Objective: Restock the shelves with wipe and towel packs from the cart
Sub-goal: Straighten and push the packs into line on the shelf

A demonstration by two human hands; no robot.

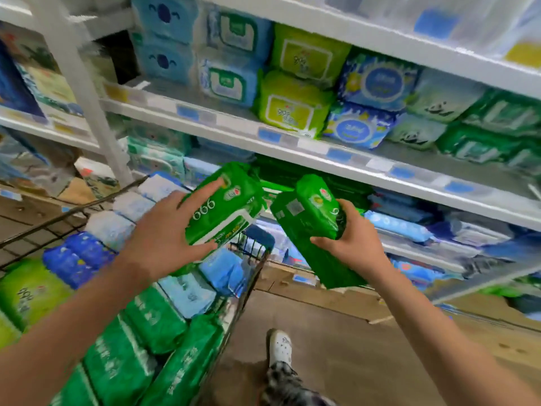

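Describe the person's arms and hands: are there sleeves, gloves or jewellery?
The left hand and right hand are ungloved, on bare arms with no sleeve in view. No watch, bracelet or ring shows, though the picture is blurry.

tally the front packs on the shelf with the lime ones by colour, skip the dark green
light blue packs: 2
green-lid packs: 2
lime packs: 2
round-label blue packs: 2
panda packs: 2
total: 10
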